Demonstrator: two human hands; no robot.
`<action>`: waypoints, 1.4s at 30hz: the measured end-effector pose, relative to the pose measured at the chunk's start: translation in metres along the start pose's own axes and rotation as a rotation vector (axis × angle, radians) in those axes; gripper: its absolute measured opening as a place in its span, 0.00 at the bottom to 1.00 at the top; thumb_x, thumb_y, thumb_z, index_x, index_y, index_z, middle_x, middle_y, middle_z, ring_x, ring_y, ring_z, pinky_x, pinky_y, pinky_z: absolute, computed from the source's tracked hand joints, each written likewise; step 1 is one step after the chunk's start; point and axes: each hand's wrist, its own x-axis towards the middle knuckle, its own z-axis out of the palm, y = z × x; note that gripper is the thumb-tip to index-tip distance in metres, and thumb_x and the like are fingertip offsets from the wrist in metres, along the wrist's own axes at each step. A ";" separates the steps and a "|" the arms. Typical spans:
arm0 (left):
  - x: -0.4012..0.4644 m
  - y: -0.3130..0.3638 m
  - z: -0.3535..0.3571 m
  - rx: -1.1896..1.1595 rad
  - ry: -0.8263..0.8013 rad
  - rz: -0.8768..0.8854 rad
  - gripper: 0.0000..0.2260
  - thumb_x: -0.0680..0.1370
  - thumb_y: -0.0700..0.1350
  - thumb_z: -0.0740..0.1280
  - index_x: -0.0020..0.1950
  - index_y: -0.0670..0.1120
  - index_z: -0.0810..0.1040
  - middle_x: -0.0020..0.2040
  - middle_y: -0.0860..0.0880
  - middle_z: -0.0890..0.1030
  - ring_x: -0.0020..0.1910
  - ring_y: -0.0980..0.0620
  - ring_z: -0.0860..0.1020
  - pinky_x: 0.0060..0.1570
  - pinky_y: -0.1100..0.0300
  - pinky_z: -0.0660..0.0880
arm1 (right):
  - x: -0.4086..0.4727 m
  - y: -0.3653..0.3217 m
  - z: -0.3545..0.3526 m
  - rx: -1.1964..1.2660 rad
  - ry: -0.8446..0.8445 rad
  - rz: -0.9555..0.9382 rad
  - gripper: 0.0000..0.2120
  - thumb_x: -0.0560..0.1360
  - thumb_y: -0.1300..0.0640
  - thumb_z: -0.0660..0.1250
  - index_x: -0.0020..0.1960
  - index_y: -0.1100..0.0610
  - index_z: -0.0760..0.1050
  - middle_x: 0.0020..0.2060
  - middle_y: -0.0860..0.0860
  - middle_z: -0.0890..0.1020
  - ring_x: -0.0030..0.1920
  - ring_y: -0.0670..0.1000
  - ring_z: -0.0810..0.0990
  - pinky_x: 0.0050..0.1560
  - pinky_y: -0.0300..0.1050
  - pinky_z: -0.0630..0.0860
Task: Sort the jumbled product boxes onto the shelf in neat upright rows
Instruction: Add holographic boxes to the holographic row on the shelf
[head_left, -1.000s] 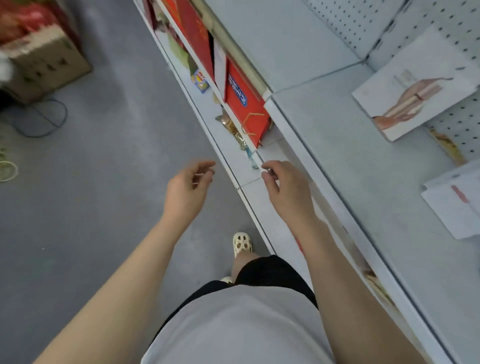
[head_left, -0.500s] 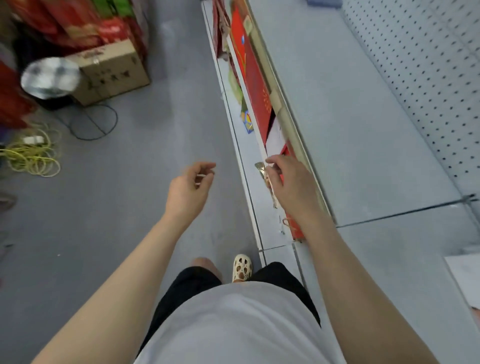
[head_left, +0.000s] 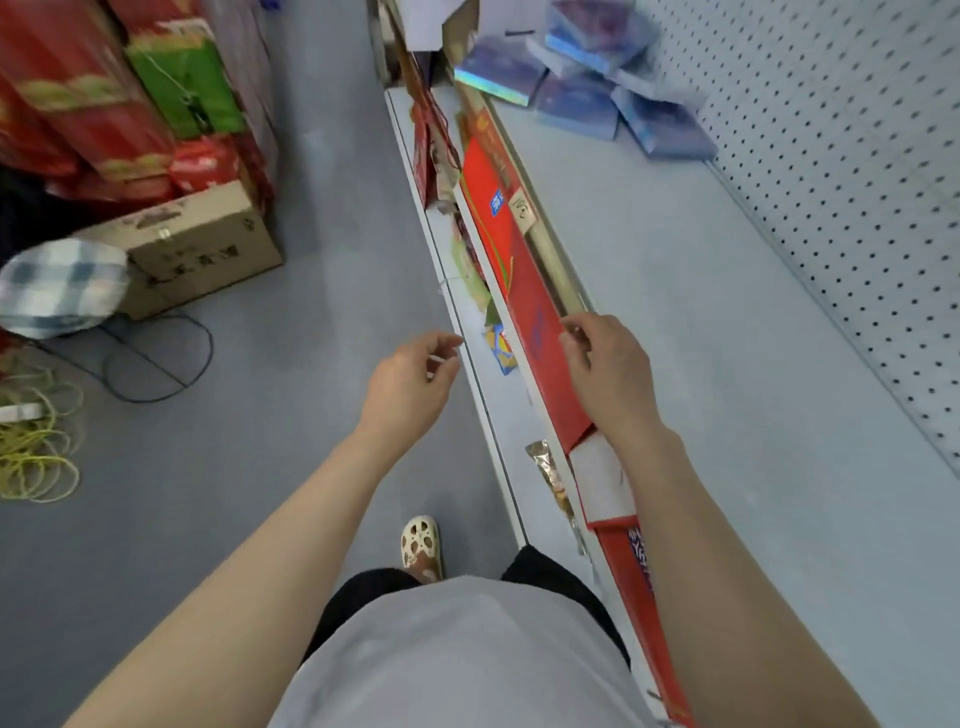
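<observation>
Several blue product boxes (head_left: 582, 78) lie jumbled in a heap at the far end of the grey shelf (head_left: 727, 364), against the pegboard back. My right hand (head_left: 608, 374) hovers over the shelf's front edge, above long red boxes (head_left: 524, 301) on the tier below, its fingers loosely curled and holding nothing. My left hand (head_left: 410, 384) hangs over the aisle floor, fingers relaxed and empty. Both hands are well short of the blue boxes.
A white pegboard (head_left: 857, 182) backs the shelf. On the floor at left stand a cardboard carton (head_left: 202, 244), red and green gift packs (head_left: 104, 93), a checked bundle (head_left: 57, 286), a black cable and yellow cord (head_left: 36, 447). Small packets lie on the lowest tier.
The view has travelled along the aisle: the blue boxes have come into sight ahead and the flat boxes at right have dropped out. Both hands keep their pose, empty.
</observation>
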 end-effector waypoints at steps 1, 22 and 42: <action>0.025 -0.001 -0.007 0.021 -0.015 0.014 0.11 0.80 0.45 0.64 0.60 0.52 0.78 0.50 0.57 0.80 0.47 0.56 0.79 0.49 0.61 0.75 | 0.021 -0.005 0.004 -0.011 0.015 0.015 0.11 0.81 0.54 0.60 0.61 0.53 0.76 0.52 0.51 0.80 0.53 0.53 0.77 0.55 0.51 0.75; 0.514 0.055 -0.010 0.383 -0.157 0.369 0.19 0.78 0.42 0.66 0.69 0.42 0.74 0.66 0.40 0.75 0.64 0.41 0.73 0.63 0.53 0.68 | 0.447 0.039 0.049 -0.325 0.019 0.341 0.24 0.81 0.51 0.60 0.73 0.61 0.65 0.66 0.64 0.72 0.67 0.63 0.70 0.65 0.54 0.68; 0.651 0.032 0.004 0.160 -0.328 0.074 0.33 0.74 0.50 0.73 0.73 0.42 0.62 0.65 0.42 0.76 0.62 0.40 0.76 0.61 0.52 0.74 | 0.508 0.046 0.079 -0.247 0.046 0.951 0.48 0.64 0.31 0.74 0.69 0.65 0.67 0.64 0.60 0.76 0.65 0.59 0.75 0.62 0.50 0.72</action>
